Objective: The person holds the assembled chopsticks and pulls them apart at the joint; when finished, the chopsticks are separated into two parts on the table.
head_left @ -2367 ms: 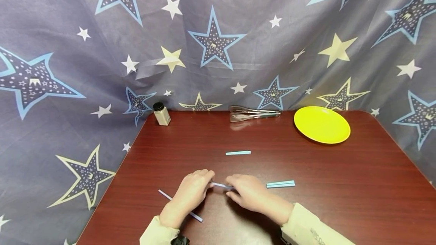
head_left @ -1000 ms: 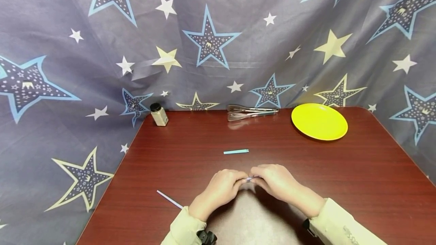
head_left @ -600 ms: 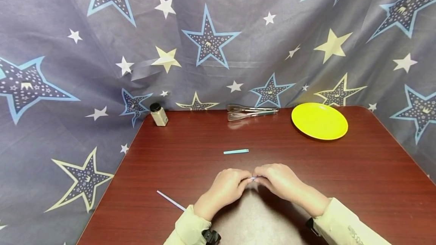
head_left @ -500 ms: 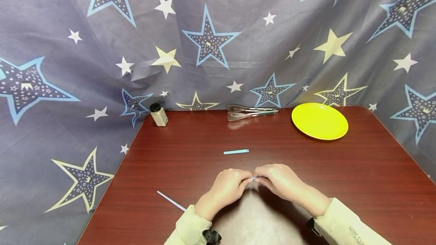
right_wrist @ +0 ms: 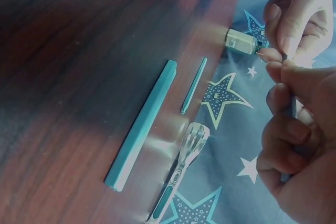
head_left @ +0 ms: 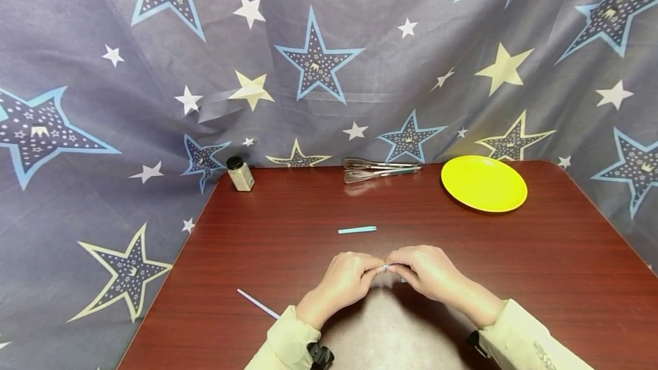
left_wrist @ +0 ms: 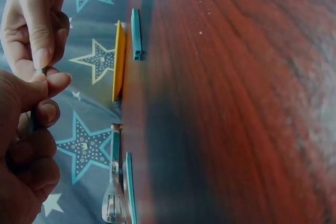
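Note:
Both hands meet above the middle of the table, fingertip to fingertip, on a slim lavender stick [head_left: 386, 266] that looks like a bag sealing clip. My left hand [head_left: 341, 278] pinches it between thumb and forefinger. From the other side, my right hand [head_left: 424, 270] pinches it too. Most of its length is hidden in the fingers; a dark strip of it shows under the curled fingers in the right wrist view. A second lavender stick [head_left: 259, 304] lies on the table, partly behind the left sleeve. Beneath the right hand lies a teal clip [right_wrist: 142, 127], almost covered in the head view.
Another teal clip [head_left: 357, 230] lies beyond the hands. Along the back edge are a jar with a black lid [head_left: 240, 174], metal tongs [head_left: 380, 173] and a yellow plate [head_left: 484, 184]. A starred curtain [head_left: 308, 130] hangs behind the dark red table [head_left: 288, 210].
Since the earliest frame, both hands have shifted right and come together, hiding most of the held stick and the teal clip on the right. Over the last half second they barely move.

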{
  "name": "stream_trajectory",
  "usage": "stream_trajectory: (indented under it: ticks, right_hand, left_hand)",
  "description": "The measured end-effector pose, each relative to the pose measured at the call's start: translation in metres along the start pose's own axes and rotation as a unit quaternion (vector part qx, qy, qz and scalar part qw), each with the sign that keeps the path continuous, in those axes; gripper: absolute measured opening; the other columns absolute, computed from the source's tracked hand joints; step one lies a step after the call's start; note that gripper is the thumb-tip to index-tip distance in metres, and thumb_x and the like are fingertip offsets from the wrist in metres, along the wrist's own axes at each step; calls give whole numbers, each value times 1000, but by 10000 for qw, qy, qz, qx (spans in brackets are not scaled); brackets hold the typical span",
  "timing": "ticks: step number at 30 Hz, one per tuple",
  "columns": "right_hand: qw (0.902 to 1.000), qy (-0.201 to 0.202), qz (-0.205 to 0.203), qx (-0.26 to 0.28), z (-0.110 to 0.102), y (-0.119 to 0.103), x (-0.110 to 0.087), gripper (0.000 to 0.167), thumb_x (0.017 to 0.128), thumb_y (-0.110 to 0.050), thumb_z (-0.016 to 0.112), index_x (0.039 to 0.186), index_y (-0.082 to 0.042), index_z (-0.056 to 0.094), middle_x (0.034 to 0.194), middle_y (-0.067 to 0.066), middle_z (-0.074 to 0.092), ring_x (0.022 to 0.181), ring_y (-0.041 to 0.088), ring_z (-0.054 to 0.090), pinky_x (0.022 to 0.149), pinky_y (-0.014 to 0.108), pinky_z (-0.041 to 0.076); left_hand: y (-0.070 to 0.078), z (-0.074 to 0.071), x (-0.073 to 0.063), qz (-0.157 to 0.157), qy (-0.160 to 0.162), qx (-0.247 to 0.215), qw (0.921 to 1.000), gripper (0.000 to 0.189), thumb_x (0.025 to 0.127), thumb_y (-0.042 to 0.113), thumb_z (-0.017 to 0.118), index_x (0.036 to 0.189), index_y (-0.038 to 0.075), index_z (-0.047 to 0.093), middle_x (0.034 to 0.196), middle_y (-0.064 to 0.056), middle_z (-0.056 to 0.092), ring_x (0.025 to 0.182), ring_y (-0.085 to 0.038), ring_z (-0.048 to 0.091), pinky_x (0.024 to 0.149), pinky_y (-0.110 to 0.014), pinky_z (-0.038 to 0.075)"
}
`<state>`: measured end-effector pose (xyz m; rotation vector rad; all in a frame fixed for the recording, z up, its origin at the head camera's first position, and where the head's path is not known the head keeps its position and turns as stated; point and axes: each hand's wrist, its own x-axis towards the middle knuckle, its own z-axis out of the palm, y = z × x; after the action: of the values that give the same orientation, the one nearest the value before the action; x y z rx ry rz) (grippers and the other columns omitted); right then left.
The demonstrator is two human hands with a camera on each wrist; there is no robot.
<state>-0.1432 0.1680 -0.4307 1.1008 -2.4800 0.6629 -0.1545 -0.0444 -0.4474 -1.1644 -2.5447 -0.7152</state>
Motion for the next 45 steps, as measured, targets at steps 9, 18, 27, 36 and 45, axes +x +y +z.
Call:
stream_trajectory:
  ticks: [9, 18, 27, 36, 45]
  right_hand:
    - [9996, 125, -256, -43, -3, 4, -1, 3, 90, -22, 69, 90, -23, 71, 81, -18, 63, 64, -4, 51, 58, 25, 47]
    - [9990, 95, -433, 17, -5, 6, -3, 5, 92, -22, 66, 90, -22, 71, 82, -17, 63, 65, -4, 53, 58, 24, 48]
    - [9994, -177, -220, 191, -3, 3, -4, 10, 88, -15, 71, 86, -23, 65, 73, -17, 56, 60, -4, 45, 56, 20, 43]
    - [9996, -100, -239, 130, -2, 2, -6, 16, 88, -17, 71, 81, -25, 59, 66, -20, 45, 56, -6, 41, 52, 17, 40]
    - [9990, 135, -437, 1, -3, 2, -8, 18, 87, -16, 72, 78, -21, 57, 66, -19, 43, 55, -7, 39, 50, 17, 38]
  left_hand:
    - [0, -2, 3, -62, -154, -252, 9995, 14, 94, 23, 64, 99, 20, 77, 96, 9, 73, 88, -4, 68, 77, -26, 53]
    - [1, -2, 3, -129, -255, -451, 9986, 14, 95, 23, 63, 98, 20, 77, 94, 11, 73, 86, -1, 66, 76, -25, 52]
    - [5, 0, 2, -271, -408, -222, 9986, 15, 96, 26, 61, 97, 23, 76, 94, 14, 72, 86, 1, 65, 74, -25, 52]
    - [6, 2, 1, -280, -258, -328, 9987, 13, 94, 24, 64, 95, 22, 77, 94, 12, 72, 86, -1, 66, 74, -29, 53]
    - [6, 5, 1, -271, -177, -581, 9978, 13, 94, 23, 64, 93, 23, 77, 89, 14, 72, 79, 5, 62, 70, -22, 51]
